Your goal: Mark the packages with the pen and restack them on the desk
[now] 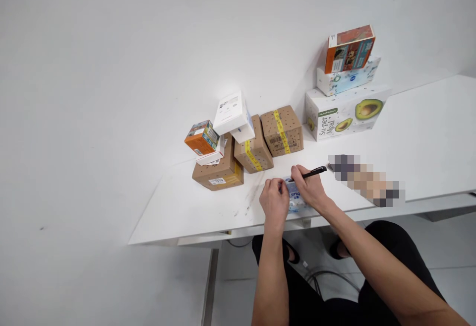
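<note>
A small blue-and-white printed box [294,198] lies on the white table [193,207] near its front edge. My left hand [274,202] is closed on the box's left side and steadies it. My right hand [311,187] grips a black pen [311,172], its tip pointing left onto the top of the box. Both forearms reach in from the lower right.
Behind the hands stand three brown cardboard boxes [281,130] with yellow tape, with white boxes [230,112] and an orange box [201,137] stacked on them. At the back right a white avocado box [345,112] bears two smaller boxes [349,48]. A blurred patch [364,179] lies right.
</note>
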Tool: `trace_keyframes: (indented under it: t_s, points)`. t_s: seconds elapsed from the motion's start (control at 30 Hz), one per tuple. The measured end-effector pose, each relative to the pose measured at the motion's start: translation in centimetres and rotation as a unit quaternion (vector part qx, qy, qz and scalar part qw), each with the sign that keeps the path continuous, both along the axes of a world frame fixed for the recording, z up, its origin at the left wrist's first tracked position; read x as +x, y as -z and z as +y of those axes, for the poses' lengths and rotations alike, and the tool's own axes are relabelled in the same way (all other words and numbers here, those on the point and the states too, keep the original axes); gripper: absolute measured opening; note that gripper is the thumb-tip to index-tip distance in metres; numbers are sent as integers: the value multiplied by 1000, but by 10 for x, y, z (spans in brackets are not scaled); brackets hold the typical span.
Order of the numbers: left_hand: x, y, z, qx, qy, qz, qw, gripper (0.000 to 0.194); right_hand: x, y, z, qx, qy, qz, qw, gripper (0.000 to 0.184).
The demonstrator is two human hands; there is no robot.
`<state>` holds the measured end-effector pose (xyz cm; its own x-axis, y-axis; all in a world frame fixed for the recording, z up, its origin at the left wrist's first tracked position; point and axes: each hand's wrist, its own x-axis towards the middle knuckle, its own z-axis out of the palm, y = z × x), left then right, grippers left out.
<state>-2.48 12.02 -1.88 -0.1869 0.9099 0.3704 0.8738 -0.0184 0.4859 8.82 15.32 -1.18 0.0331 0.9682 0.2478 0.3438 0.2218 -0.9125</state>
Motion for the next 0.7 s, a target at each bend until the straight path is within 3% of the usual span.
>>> trace_keyframes:
  t_s: [0.47, 0.7]
  points:
    - [1, -1, 1, -14, -8, -2, 1000, 10, -3, -6, -1, 13, -3, -89, 996, 36]
    - [1, -1, 1, -16, -9, 2, 1000, 10, -2, -3, 1, 13, 0, -76, 997, 36]
